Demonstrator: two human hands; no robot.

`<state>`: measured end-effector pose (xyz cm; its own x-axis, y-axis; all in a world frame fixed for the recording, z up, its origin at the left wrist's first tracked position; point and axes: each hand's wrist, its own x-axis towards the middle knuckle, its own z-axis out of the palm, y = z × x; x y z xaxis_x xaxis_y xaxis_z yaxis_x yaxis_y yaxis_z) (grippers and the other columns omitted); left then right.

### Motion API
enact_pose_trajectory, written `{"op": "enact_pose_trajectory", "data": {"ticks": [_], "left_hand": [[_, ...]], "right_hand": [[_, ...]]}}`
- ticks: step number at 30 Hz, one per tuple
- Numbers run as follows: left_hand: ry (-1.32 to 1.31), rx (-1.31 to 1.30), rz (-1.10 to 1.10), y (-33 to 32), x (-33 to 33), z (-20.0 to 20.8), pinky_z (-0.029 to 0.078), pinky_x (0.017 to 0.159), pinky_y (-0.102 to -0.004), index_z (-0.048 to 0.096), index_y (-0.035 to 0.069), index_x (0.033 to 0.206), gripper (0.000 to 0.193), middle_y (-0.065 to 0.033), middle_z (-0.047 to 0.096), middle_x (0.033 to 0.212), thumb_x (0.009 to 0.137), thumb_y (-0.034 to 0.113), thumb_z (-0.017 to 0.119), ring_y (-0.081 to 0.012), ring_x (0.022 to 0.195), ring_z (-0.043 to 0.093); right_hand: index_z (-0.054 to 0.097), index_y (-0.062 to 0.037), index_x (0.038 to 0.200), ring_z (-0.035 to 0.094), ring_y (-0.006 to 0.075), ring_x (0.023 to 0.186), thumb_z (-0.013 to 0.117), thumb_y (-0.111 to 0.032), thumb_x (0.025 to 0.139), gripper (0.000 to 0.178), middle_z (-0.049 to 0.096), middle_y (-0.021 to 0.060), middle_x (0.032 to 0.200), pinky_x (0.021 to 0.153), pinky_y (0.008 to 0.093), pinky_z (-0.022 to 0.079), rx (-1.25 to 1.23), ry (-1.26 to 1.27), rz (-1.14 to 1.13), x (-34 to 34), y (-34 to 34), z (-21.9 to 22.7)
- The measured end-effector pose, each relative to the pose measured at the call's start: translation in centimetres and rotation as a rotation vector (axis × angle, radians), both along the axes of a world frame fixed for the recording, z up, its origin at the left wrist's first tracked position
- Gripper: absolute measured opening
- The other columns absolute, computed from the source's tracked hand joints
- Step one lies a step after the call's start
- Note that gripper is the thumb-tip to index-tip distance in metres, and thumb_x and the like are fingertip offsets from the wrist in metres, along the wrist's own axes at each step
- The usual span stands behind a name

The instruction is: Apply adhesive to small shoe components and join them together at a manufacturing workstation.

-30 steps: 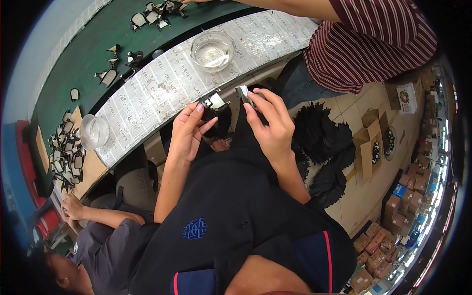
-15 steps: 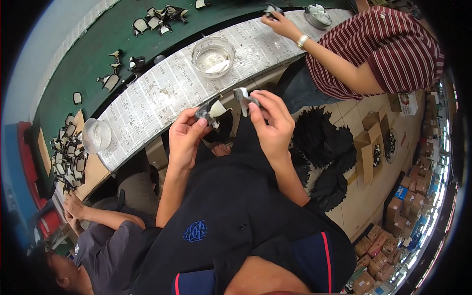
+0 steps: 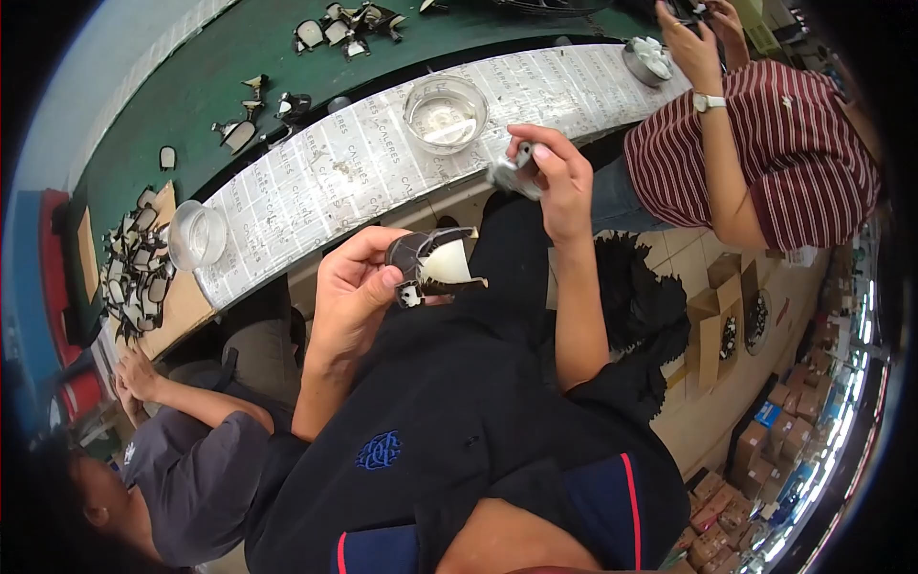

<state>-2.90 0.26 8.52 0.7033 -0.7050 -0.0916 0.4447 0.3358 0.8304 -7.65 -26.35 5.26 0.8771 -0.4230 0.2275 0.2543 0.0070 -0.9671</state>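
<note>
My left hand (image 3: 359,287) is closed on a dark brown curved part (image 3: 411,254), gripping its left end between thumb and fingers. The part has a smooth cream inner face and two prongs pointing right, with a small black-and-white bit at its lower edge. My right hand (image 3: 559,177) is raised up and to the right, closed on a grey-and-white wad (image 3: 514,178) that is smeared by motion, so its kind is unclear. The two hands are apart, over my lap just in front of the bench edge.
A clear round bowl (image 3: 445,115) holding something white stands on the paper-covered bench (image 3: 354,172). To its left is another clear bowl (image 3: 198,235), beside a pile of similar parts (image 3: 139,268). Co-workers sit on both sides. A cardboard box (image 3: 710,316) is on the floor.
My hands have moved apart: the right up and rightward with its wad, the left slightly down. The dark part has turned, showing more cream face. The right co-worker's hand has moved away to the right.
</note>
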Motion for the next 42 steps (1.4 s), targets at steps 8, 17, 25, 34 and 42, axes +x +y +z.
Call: {"op": "enact_pose_trajectory", "data": {"ticks": [8,17,25,34,42], "left_hand": [[0.144,-0.153,-0.217,0.6,0.7,1.3,0.055,0.050,-0.0249,0.061,-0.010,0.113,0.055,-0.0167,0.069,0.093,0.088,0.038,0.071,-0.0168,0.064,0.067],[0.215,-0.230,-0.267,0.4,0.3,1.4,0.049,0.039,-0.0206,0.064,-0.015,0.106,0.062,-0.0189,0.069,0.080,0.087,0.043,0.071,-0.0131,0.047,0.061],[0.192,-0.285,-0.369,0.8,0.5,0.5,0.046,0.036,-0.0187,0.063,-0.016,0.107,0.062,-0.0192,0.069,0.077,0.088,0.043,0.069,-0.0111,0.043,0.059],[0.140,-0.286,-0.414,0.7,0.9,1.8,0.046,0.036,-0.0245,0.064,-0.019,0.094,0.064,-0.0164,0.060,0.071,0.086,0.044,0.072,-0.0147,0.047,0.058],[0.114,-0.403,-0.468,0.6,1.0,1.1,0.040,0.054,-0.0236,0.071,-0.013,0.097,0.049,-0.0140,0.067,0.075,0.078,0.032,0.074,-0.0123,0.061,0.056]], "right_hand": [[0.072,0.0060,0.104,0.060,0.0203,0.069,0.053,-0.021,0.078,0.042,0.065,0.0149,0.080,0.063,0.0307,0.048,-0.225,-0.263,0.620,-1.0,2.0,8.5],[0.073,0.0054,0.103,0.058,0.0198,0.053,0.053,-0.019,0.072,0.044,0.063,0.0162,0.073,0.045,0.0281,0.045,-0.387,-0.440,0.696,-0.5,3.6,9.3],[0.074,-0.0007,0.108,0.057,0.0184,0.053,0.055,-0.013,0.060,0.053,0.062,0.0118,0.074,0.044,0.0286,0.045,-0.430,-0.417,0.710,-0.4,4.7,8.9],[0.078,-0.0065,0.098,0.051,0.0150,0.049,0.056,-0.015,0.058,0.047,0.057,0.0079,0.070,0.041,0.0263,0.039,-0.437,-0.502,0.731,-0.8,5.4,8.8],[0.079,-0.0090,0.096,0.046,0.0153,0.047,0.055,-0.015,0.057,0.046,0.055,0.0070,0.071,0.041,0.0261,0.036,-0.462,-0.572,0.812,-1.2,5.8,9.6]]}}
